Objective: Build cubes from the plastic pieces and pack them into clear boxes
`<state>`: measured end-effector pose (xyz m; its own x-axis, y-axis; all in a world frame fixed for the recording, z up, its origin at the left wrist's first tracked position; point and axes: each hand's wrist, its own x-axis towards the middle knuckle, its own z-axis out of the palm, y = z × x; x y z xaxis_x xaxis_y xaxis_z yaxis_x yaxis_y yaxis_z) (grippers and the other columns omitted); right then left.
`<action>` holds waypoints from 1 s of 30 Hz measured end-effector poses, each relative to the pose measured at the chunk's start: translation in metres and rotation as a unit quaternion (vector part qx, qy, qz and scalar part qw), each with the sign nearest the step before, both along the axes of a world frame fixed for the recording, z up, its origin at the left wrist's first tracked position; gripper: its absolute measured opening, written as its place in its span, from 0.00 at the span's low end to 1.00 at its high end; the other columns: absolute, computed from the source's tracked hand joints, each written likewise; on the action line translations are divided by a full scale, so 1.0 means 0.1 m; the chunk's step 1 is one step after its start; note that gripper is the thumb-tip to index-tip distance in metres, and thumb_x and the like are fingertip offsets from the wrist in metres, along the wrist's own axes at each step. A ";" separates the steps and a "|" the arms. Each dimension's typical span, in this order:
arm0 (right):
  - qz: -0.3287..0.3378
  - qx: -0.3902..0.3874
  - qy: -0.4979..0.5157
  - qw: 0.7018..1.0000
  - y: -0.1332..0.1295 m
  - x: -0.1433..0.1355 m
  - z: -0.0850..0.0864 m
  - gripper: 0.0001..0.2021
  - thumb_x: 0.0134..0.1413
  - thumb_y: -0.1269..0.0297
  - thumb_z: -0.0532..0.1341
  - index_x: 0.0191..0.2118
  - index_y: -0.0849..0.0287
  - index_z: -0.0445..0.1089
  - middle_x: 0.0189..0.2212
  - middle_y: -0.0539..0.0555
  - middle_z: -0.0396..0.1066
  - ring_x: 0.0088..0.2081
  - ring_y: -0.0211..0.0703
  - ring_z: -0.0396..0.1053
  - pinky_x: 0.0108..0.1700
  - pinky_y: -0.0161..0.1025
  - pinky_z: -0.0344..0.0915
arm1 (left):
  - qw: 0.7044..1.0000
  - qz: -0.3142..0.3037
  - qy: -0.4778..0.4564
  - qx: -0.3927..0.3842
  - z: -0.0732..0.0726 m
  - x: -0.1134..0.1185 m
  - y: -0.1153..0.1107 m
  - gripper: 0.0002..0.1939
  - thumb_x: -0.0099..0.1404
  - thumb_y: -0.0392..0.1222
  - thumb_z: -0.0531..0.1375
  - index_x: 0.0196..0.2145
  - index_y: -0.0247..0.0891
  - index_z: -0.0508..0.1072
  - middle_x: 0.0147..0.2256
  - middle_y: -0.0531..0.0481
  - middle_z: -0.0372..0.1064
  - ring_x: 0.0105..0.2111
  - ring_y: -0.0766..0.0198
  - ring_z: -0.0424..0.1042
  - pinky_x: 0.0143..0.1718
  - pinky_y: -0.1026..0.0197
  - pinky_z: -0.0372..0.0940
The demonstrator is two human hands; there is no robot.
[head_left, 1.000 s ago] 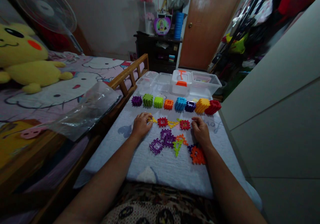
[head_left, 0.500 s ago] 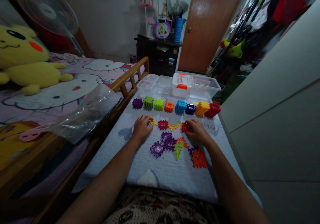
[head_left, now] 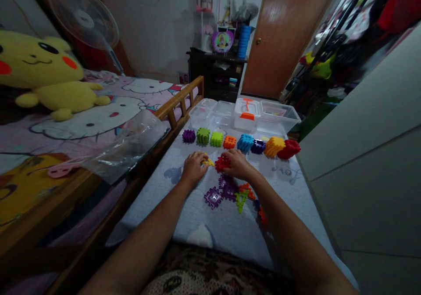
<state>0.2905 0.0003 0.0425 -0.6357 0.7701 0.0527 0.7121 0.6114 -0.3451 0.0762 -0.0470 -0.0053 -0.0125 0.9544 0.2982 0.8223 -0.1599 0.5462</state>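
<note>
My left hand [head_left: 194,167] is closed at the fingertips on a yellow building piece [head_left: 208,161], partly hidden under the fingers. Close beside it, my right hand [head_left: 239,165] grips red notched square pieces [head_left: 222,163] between thumb and fingers. How many red pieces lie there I cannot tell. Nearer to me on the cloth are purple square pieces [head_left: 213,197], a lime triangle piece [head_left: 241,200] and an orange piece [head_left: 247,190]. My right forearm partly covers another orange piece [head_left: 262,216].
Behind my hands runs a row of colour-sorted stacks, from a purple stack [head_left: 188,136] to a red stack [head_left: 288,149]. Clear plastic boxes [head_left: 279,111] stand at the table's far end. On the left are a wooden bed rail [head_left: 179,94] and a plastic bag [head_left: 131,141].
My right hand has moved left with red, over to the red square near my left hand. The yellow triangle between them is out of sight now. The view has turned slightly left.
</note>
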 end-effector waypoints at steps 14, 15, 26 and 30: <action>0.009 -0.026 -0.057 0.998 0.04 -0.08 -0.07 0.25 0.51 0.61 0.67 0.56 0.58 0.69 0.52 0.62 0.67 0.53 0.56 0.63 0.53 0.49 0.59 | 1.000 0.008 -0.006 -0.007 0.00 0.01 0.00 0.10 0.60 0.37 0.60 0.40 0.42 0.75 0.47 0.46 0.72 0.50 0.53 0.69 0.56 0.49 0.62; 0.008 -0.026 -0.054 0.998 0.04 -0.08 -0.08 0.27 0.50 0.61 0.67 0.57 0.58 0.68 0.53 0.62 0.67 0.54 0.57 0.63 0.54 0.49 0.59 | 1.000 0.007 -0.005 -0.007 0.00 0.01 0.00 0.10 0.60 0.37 0.60 0.40 0.42 0.75 0.46 0.45 0.72 0.50 0.52 0.69 0.56 0.49 0.62; -0.007 -0.018 -0.073 0.997 0.09 -0.06 -0.13 0.24 0.48 0.57 0.68 0.52 0.57 0.71 0.51 0.61 0.67 0.53 0.59 0.63 0.53 0.50 0.60 | 1.000 0.001 -0.007 0.000 0.01 -0.01 0.00 0.09 0.61 0.38 0.59 0.39 0.43 0.75 0.45 0.46 0.72 0.49 0.53 0.70 0.55 0.49 0.63; -0.016 -0.009 -0.055 0.998 0.01 -0.07 -0.02 0.24 0.46 0.58 0.69 0.51 0.59 0.71 0.50 0.62 0.67 0.52 0.58 0.63 0.52 0.49 0.60 | 1.000 0.005 -0.029 0.001 0.01 -0.02 0.02 0.10 0.62 0.37 0.56 0.39 0.42 0.75 0.45 0.46 0.73 0.50 0.54 0.70 0.56 0.50 0.62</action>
